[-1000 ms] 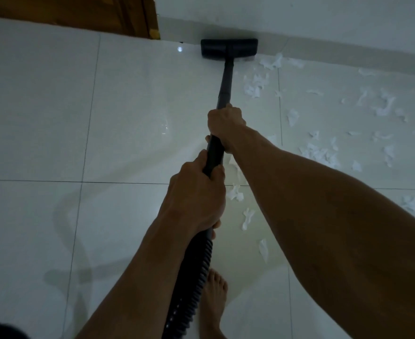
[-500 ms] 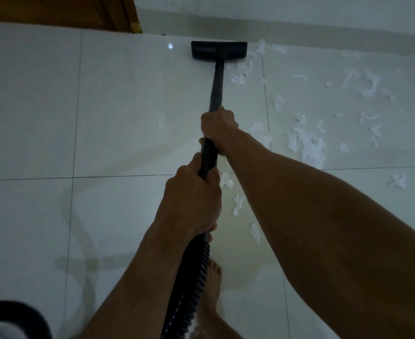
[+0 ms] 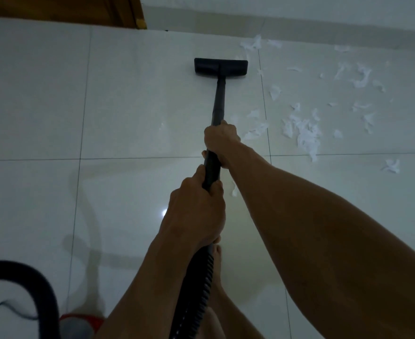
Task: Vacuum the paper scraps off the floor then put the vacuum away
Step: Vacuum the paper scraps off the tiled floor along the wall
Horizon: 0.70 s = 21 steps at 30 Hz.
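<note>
The red vacuum body [image 3: 79,325] runs off the bottom edge, with only its top corner showing. The ribbed hose [image 3: 196,289] leaves the frame below too. A bare foot [image 3: 217,272] is mostly hidden behind the hose and forearm. The left hand [image 3: 196,211] covers the joint between wand [image 3: 220,101] and hose. The wooden door [image 3: 62,8] is cut off at the top.

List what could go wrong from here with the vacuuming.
1. The floor head sits left of most paper scraps; strokes kept in this lane would likely miss them.
2. The ribbed hose runs down beside the bare foot; a step back might snag or trip on it.
3. Both the left hand and the right hand grip the wand; scraps along the wall may be left behind.
</note>
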Each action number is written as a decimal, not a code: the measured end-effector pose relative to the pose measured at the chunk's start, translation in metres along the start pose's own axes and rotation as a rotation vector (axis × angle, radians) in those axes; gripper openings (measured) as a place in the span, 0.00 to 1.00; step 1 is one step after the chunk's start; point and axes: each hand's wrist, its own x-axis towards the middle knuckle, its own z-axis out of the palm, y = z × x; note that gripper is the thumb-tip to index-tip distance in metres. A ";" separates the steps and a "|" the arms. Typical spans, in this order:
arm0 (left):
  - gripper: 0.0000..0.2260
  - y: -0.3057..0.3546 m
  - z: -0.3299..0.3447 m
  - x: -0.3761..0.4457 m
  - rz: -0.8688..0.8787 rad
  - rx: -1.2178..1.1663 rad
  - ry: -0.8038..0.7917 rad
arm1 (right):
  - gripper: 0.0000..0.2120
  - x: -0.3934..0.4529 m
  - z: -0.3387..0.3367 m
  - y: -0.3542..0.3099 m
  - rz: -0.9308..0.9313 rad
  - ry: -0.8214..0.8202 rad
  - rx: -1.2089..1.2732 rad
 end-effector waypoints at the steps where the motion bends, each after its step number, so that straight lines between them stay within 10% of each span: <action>1: 0.13 -0.004 0.004 -0.006 0.007 0.013 0.001 | 0.19 -0.004 0.000 0.006 0.006 0.002 -0.002; 21: 0.12 -0.057 0.056 -0.140 -0.053 -0.115 -0.014 | 0.19 -0.115 -0.016 0.116 0.003 -0.027 -0.106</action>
